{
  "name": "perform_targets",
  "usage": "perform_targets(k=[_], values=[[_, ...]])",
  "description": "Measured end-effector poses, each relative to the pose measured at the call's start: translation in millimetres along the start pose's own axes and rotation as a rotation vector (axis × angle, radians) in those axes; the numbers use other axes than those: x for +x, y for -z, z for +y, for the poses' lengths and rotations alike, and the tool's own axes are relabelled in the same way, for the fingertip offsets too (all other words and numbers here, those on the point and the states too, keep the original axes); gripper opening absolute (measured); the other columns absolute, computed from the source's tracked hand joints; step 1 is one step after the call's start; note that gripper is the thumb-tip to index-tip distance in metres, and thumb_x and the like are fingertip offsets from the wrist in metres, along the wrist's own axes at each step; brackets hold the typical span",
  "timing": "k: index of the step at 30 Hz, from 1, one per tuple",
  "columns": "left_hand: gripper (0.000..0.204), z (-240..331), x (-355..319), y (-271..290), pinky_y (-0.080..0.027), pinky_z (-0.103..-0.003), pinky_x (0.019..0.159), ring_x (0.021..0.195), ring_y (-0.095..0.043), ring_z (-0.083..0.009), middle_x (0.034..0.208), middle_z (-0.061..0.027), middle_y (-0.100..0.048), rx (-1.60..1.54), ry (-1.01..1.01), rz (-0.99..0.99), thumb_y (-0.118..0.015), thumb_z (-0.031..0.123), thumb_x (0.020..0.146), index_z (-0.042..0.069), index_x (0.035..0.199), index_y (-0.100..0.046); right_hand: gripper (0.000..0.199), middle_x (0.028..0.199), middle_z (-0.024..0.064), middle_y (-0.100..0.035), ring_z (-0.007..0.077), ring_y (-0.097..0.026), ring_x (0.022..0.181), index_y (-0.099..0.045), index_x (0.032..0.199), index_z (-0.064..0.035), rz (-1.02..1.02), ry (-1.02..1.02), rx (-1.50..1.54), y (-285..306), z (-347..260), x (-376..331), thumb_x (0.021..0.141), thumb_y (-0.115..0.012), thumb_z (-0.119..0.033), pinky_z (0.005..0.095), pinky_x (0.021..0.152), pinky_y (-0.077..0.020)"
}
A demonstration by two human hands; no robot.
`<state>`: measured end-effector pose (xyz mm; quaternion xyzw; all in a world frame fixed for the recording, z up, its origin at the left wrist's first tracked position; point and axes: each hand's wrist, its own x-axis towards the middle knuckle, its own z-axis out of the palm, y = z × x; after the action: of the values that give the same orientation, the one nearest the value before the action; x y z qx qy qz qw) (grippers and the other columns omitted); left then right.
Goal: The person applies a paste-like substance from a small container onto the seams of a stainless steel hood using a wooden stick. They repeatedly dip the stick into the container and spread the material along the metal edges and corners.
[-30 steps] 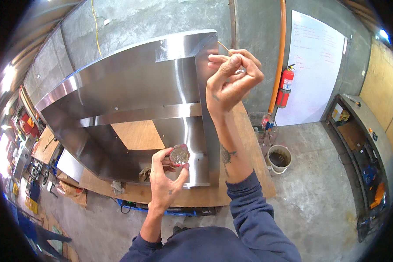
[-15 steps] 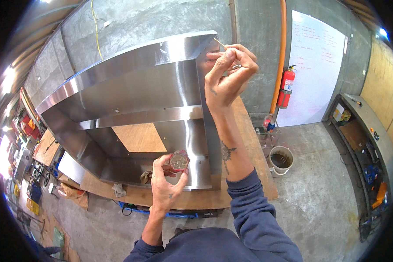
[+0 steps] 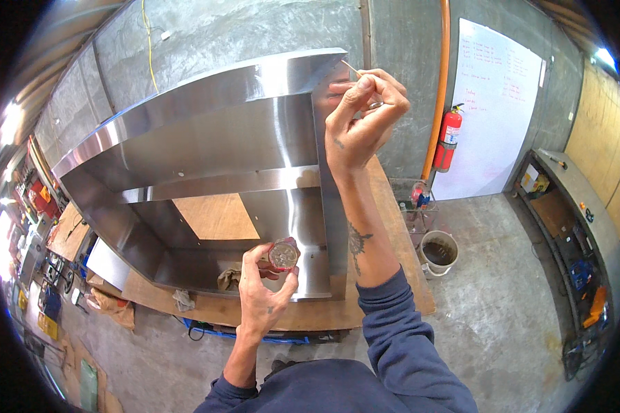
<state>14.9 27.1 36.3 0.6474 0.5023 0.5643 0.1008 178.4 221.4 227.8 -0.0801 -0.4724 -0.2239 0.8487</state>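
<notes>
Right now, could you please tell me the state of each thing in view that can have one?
Left hand: gripping round container
Round container: held, round face toward the camera
Right hand: pinching thin stick
Thin stick: tip near upper corner of steel frame, contact unclear
Steel frame: resting on wooden table
White bucket: open, dark contents
Fire extinguisher: upright
Whiteboard: written on
Low cabinet: open-fronted, things inside

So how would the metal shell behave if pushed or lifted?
The metal shell is likely stiff, given its box-like form. Probably awkward to lift, being far wider than the right hand. Its smooth shine suggests it may be slippery.
</notes>
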Motion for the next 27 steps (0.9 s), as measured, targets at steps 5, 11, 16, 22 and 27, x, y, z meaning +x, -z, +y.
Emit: perform_targets(k=[5,11,16,22,27], values=[[0.062,3.6,-0.6,1.5,-0.062,-0.034,0.080,0.095,-0.074,-0.0199,0.125,-0.0138,-0.066,-0.005,0.001,-0.003,-0.088,0.007,0.088,0.001,0.142,-0.058,0.014,0.125,0.0178,-0.054,0.0175,-0.077,0.077,-0.040,0.120,-0.0010,0.002,-0.024,0.006,1.3,-3.4,-1.6,0.113,-0.051,0.003,0.0241,0.064,-0.0676],[0.062,4.5,-0.9,1.1,-0.061,-0.034,0.080,0.095,-0.074,-0.0197,0.123,-0.0134,-0.067,-0.013,-0.006,0.003,-0.088,0.007,0.088,0.001,0.142,-0.058,0.014,0.122,0.0177,-0.057,0.0136,-0.072,0.072,-0.040,0.119,-0.0015,0.040,0.029,-0.035,4.1,-2.1,-3.5,0.113,-0.053,0.002,0.0207,0.059,-0.0619],[0.063,2.4,-2.4,1.2,-0.062,-0.034,0.080,0.094,-0.074,-0.0202,0.123,-0.0134,-0.067,-0.011,0.006,-0.002,-0.089,0.007,0.087,0.001,0.142,-0.058,0.017,0.120,0.0175,-0.059,0.0125,-0.072,0.071,-0.041,0.119,-0.0027,-0.001,0.081,-0.097,3.6,2.1,-3.9,0.112,-0.056,0.002,0.0216,0.057,-0.0597],[0.064,1.6,-3.1,0.6,-0.062,-0.034,0.079,0.094,-0.075,-0.0205,0.123,-0.0137,-0.067,-0.013,0.009,-0.009,-0.089,0.008,0.087,0.000,0.142,-0.057,0.017,0.117,0.0171,-0.061,0.0132,-0.072,0.074,-0.045,0.119,-0.0006,-0.007,0.025,-0.037,2.1,-3.1,-3.9,0.110,-0.060,0.002,0.0238,0.056,-0.0595],[0.064,2.0,-2.9,0.2,-0.062,-0.034,0.079,0.093,-0.075,-0.0207,0.124,-0.0142,-0.067,-0.018,0.010,-0.017,-0.089,0.009,0.088,0.000,0.143,-0.057,0.016,0.119,0.0163,-0.061,0.0117,-0.073,0.074,-0.045,0.117,-0.0024,-0.021,0.027,-0.069,2.1,-1.4,-5.1,0.111,-0.059,0.000,0.0210,0.057,-0.0612]])
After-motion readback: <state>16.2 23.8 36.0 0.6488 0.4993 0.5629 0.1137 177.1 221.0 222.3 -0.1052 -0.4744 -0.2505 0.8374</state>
